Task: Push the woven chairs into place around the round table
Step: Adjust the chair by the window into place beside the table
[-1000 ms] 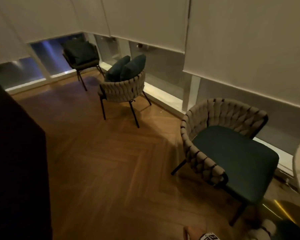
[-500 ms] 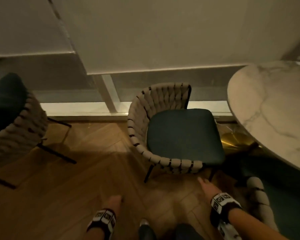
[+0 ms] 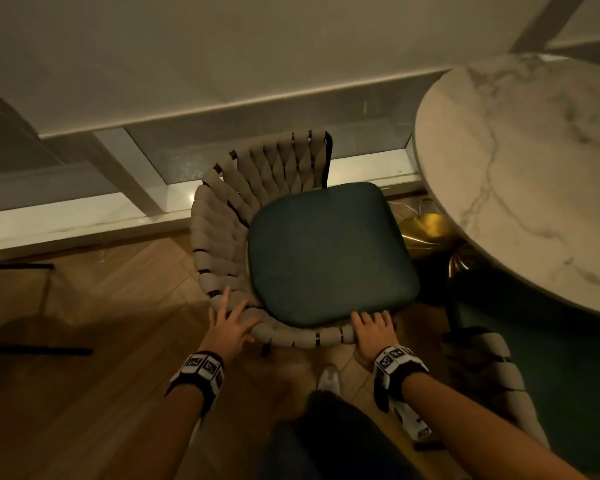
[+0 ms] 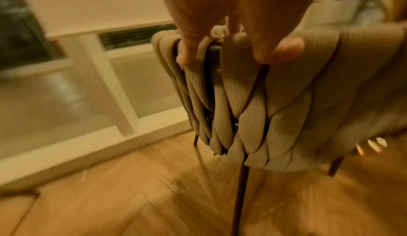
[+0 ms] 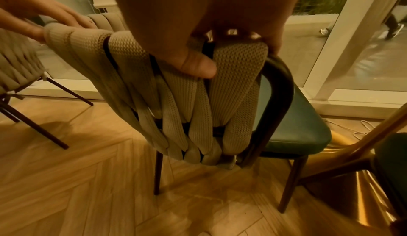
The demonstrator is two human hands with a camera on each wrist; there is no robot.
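Note:
A woven chair (image 3: 219, 230) with a beige strap back and a dark green seat stands by the window, left of the round marble table (image 3: 534, 174). Its seat faces the table, a gap apart. My left hand (image 3: 231, 323) rests with spread fingers on the near left curve of the back rim. My right hand (image 3: 373, 330) grips the rim's right end. In the right wrist view the thumb of the right hand (image 5: 198, 22) presses the outer weave of the chair (image 5: 231, 92) and the fingers go over the top. In the left wrist view my left hand (image 4: 231, 22) lies over the straps (image 4: 275, 109).
A second woven chair (image 3: 499, 375) sits under the table at lower right. Another chair (image 5: 17, 62) stands to the left; its dark legs (image 3: 32, 349) cross the wood floor. The table's gold base (image 3: 426, 230) and a cable (image 5: 361, 126) lie beyond the seat. A low window sill (image 3: 84, 220) runs behind.
I have stepped up to the chair and both hands, which hung short of it, have reached forward onto its back rim. The chair itself has not visibly shifted.

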